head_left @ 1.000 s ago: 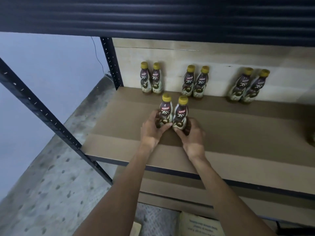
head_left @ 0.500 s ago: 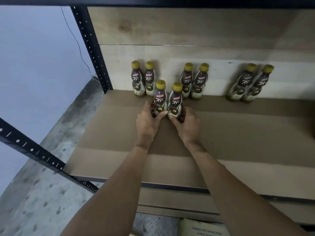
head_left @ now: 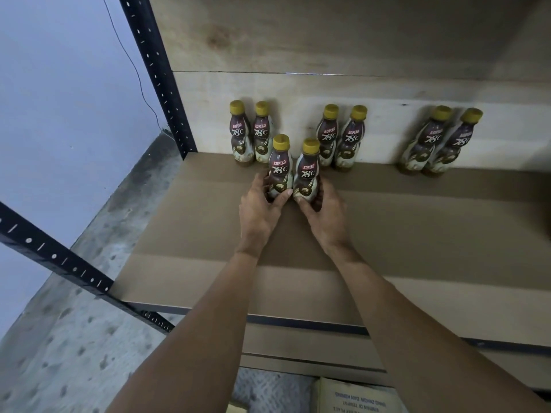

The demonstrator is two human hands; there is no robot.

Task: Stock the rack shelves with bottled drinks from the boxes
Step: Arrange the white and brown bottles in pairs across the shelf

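Two dark coffee bottles with yellow caps stand upright side by side on the brown shelf board (head_left: 417,234). My left hand (head_left: 259,210) grips the base of the left bottle (head_left: 279,165). My right hand (head_left: 323,216) grips the base of the right bottle (head_left: 307,171). Both held bottles sit just in front of the back row, in the gap between the left pair (head_left: 250,135) and the middle pair (head_left: 340,138). A third pair (head_left: 438,141) leans against the wooden back panel at the right.
A dark perforated steel upright (head_left: 161,76) stands at the shelf's back left, and a diagonal steel beam (head_left: 68,269) crosses the lower left. A cardboard box (head_left: 354,394) lies on the floor below the shelf's front edge. Grey concrete floor (head_left: 74,353) spreads to the left.
Both hands have pushed the two bottles further back on the shelf, from its middle up close to the back row. The camera has moved in closer.
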